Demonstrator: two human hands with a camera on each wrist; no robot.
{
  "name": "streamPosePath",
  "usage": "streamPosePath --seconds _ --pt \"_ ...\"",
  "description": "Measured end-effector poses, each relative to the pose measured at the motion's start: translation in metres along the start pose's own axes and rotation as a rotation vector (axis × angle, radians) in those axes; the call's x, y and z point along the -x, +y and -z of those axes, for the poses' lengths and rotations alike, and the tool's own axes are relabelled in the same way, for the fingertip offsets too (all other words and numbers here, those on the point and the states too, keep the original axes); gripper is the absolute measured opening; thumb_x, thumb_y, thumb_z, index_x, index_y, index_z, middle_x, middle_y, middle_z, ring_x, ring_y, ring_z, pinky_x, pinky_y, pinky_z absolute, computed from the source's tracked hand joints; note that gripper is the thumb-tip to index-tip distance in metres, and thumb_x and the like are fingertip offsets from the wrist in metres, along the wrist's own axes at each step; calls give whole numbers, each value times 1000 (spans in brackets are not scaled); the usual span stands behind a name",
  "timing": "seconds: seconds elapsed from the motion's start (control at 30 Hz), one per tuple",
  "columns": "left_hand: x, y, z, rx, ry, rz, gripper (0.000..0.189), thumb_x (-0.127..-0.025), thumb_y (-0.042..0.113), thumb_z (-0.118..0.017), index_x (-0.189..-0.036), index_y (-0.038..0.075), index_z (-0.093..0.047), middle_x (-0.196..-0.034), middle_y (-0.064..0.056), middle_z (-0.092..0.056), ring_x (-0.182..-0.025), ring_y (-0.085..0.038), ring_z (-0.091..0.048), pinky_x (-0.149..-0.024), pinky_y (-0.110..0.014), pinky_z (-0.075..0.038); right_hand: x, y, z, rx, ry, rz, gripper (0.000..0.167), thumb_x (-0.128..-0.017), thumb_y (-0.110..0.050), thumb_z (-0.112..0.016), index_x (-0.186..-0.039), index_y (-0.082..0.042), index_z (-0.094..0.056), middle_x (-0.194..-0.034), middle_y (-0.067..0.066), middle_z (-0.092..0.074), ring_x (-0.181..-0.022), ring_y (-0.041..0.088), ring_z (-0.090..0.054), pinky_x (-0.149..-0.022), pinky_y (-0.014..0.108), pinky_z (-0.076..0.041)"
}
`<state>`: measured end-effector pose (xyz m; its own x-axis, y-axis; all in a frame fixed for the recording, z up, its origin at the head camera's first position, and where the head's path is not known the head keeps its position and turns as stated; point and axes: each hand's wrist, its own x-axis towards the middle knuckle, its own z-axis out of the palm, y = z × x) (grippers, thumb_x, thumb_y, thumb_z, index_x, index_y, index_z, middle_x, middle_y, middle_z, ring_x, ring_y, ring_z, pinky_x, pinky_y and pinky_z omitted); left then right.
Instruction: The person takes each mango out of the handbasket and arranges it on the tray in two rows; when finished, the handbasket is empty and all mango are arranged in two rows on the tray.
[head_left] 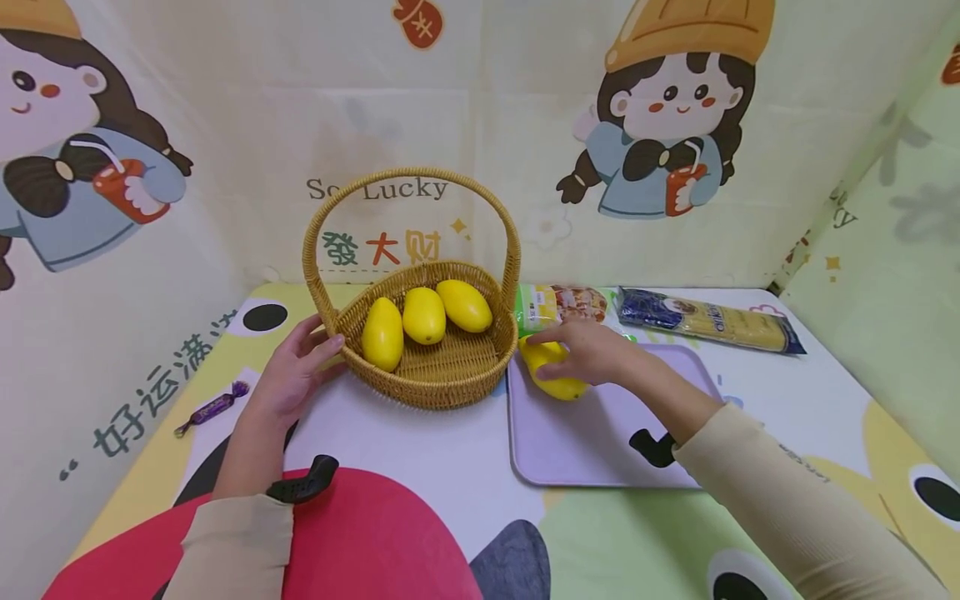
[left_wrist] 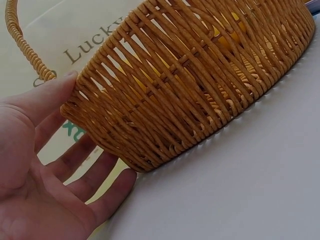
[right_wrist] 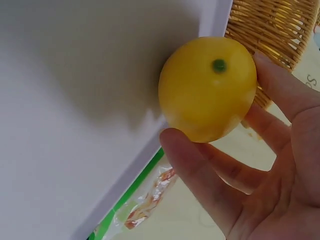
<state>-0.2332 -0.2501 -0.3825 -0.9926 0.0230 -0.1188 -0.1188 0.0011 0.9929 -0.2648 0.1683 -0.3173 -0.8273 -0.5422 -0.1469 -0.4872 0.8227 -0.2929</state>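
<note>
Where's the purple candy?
In the head view, the purple candy lies on the table's left side, just left of the left hand beside the basket.

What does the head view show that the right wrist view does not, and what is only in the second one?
Only the head view shows the left hand, the small purple twisted-wrapper candy and the long blue-and-yellow plastic packet.

Only the right wrist view shows the round green spot on the end of the smooth yellow oval fruit.

Both show that fruit, the right hand gripping it, the brown woven wicker basket, the flat lilac tray and the green-edged plastic packet.
</note>
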Motion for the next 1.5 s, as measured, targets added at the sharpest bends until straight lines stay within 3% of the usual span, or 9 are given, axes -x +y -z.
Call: streamPosePath --seconds 0.27,0.43,0.6,0.77,0.97,1.23,1.5 --pt "0 -1 0 7 8 8 81 -100 40 -68 -166 31 -22 -167 -13 -26 -142 -24 -42 -114 -37 -44 0 -5 2 -14 -57 -62 63 -88 -33 -78 -146 -16 -60 -144 13 -61 -134 43 -50 -111 62 -43" --pt "-1 1 0 -1 12 7 82 -99 40 -68 -166 32 -22 -167 -13 -27 -143 -25 -42 -114 -37 -44 2 -7 7 -30 -94 -43 68 -87 -26 -80 -149 -15 -55 -152 14 -54 -140 45 -44 -115 65 -38" --pt "-2 2 1 -4 12 7 82 -99 41 -68 -166 32 -22 -167 -12 -27 -142 -24 -43 -116 -39 -43 4 -7 9 -43 -92 -19 69 -87 -21 -80 -150 -14 -54 -156 14 -50 -144 47 -41 -118 66 -34" --pt "-3 1 2 13 16 8 79 -101 37 -67 -166 32 -22 -166 -12 -28 -142 -24 -43 -116 -40 -42 4 -7 8 -39 -83 -8 69 -87 -21 -80 -151 -15 -54 -155 15 -51 -140 46 -44 -115 64 -39" --pt "-2 -1 3 16 20 8 78 -101 35 -67 -166 32 -23 -166 -12 -28 -141 -24 -44 -111 -33 -48 5 -6 8 -22 -73 -6 64 -87 -22 -80 -147 -17 -58 -147 18 -57 -133 45 -49 -111 63 -43" --pt "0 0 1 13 14 1 81 -99 40 -69 -165 31 -23 -165 -13 -28 -136 -21 -47 -107 -27 -51 8 -2 11 -55 -75 -40 62 -90 -23 -78 -148 -19 -57 -154 15 -53 -148 47 -38 -119 67 -33" --pt "1 0 0 9 12 0 80 -99 39 -69 -165 31 -24 -165 -13 -30 -135 -20 -49 -106 -26 -52 7 -3 22 -27 -10 8 59 -92 -23 -77 -147 -14 -59 -145 15 -61 -131 42 -55 -108 60 -49"
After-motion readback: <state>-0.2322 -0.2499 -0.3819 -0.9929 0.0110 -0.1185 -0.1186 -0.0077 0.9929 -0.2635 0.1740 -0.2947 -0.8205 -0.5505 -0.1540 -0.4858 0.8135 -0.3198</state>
